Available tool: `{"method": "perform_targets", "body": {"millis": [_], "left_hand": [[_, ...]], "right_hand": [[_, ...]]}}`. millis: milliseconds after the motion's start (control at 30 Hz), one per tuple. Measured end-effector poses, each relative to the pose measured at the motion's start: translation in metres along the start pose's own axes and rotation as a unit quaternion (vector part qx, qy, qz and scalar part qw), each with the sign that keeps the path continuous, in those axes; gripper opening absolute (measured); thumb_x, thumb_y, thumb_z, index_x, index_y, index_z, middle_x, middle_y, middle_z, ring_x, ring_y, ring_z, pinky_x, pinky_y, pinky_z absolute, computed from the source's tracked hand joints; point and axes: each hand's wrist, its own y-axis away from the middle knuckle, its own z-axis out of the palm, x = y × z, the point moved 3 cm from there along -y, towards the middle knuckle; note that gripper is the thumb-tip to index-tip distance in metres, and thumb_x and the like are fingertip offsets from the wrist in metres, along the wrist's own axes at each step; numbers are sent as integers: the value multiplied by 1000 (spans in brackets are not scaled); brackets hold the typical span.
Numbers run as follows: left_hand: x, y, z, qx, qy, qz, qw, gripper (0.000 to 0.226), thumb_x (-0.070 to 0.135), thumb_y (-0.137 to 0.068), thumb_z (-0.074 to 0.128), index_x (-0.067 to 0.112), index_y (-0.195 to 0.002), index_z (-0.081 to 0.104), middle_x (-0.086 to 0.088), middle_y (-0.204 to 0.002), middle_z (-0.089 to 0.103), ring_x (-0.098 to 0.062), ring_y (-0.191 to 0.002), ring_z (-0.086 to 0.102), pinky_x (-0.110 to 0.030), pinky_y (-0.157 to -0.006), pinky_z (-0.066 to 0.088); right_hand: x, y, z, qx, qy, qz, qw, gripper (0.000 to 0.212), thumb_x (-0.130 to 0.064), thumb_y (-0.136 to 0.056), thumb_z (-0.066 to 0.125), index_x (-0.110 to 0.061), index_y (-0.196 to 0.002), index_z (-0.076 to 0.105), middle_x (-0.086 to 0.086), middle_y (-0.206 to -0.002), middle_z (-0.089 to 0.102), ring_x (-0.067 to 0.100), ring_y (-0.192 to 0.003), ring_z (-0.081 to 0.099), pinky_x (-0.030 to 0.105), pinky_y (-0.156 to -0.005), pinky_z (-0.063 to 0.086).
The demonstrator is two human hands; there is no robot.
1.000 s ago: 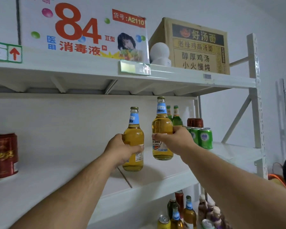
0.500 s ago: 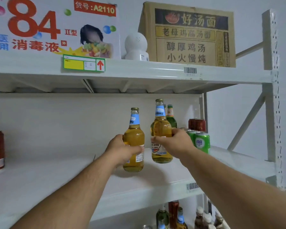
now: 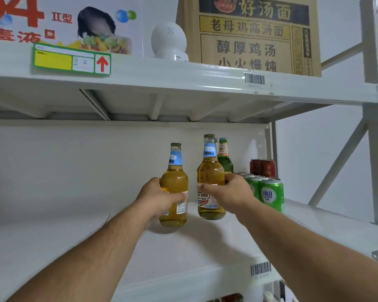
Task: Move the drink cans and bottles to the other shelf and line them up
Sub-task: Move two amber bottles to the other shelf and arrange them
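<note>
Two amber beer bottles go onto a white shelf at once: the left hand is wrapped around the body of the left bottle, and the right hand is wrapped around the right bottle, both upright and a short gap apart. The left bottle's base looks to be touching or just above the shelf; the right one's base sits farther back, and whether it has landed cannot be told. Just behind the right hand's bottle stands a green bottle, with at least one more partly hidden. Just beside the right hand runs a row of green cans, and behind those are red cans. So part of the move appears done, with a group already lined up on that side of the grip. The pair in hand has yet to be released and squared against that group. More caps and cans show at the bottom edge below the shelf, which suggests stock is left to bring up, though how much cannot be seen. Above the hands, an upper shelf carries a brown carton.
</note>
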Motion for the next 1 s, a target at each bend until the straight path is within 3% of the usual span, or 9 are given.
{"method": "perform_targets", "body": {"millis": [200,367,567,733,867,1000], "left_hand": [[0,-25,8,-2,-7,-6,1000,63,38,-75,91,25,-125,56,-1,-114,67,-24,-104,67,-46,-94,57],[-1,-44,18,3,-8,-12,1000,61,37,-77,89,24,-125,56,-1,-113,67,-24,-103,66,-42,-89,55],[-2,-71,29,0,-10,-22,1000,52,35,-78,89,24,-117,58,-1,-107,70,-23,-98,69,-46,-93,58],[-3,-97,40,-13,-37,-27,999,52,37,-67,93,26,-109,63,-2,-103,76,-23,-94,74,-48,-92,61],[-4,-116,52,-30,-57,-31,997,42,27,-69,90,23,-103,66,-4,-99,77,-24,-93,75,-47,-91,61],[-7,-134,66,-51,-64,-33,996,44,25,-64,86,19,-105,71,-4,-94,80,-23,-89,77,-44,-87,63]], "right_hand": [[7,-19,5,-8,-7,2,1000,41,-41,-72,91,-23,-105,73,-3,-94,77,15,-85,74,42,-86,62],[21,-42,9,-16,-3,2,1000,45,-43,-68,92,-26,-106,74,-4,-94,78,17,-86,76,46,-86,62],[37,-64,16,-28,20,3,999,55,-50,-63,92,-31,-108,69,-7,-97,76,18,-91,75,45,-88,61],[45,-79,22,-43,46,3,998,48,-54,-64,91,-34,-98,65,-10,-94,75,15,-90,73,42,-85,62],[50,-94,33,-55,65,1,996,67,-71,-47,85,-35,-102,70,-12,-89,77,11,-82,75,39,-80,64],[58,-102,36,-52,78,13,996,69,-67,-49,84,-34,-107,68,-11,-93,76,13,-85,74,38,-81,63]]}}
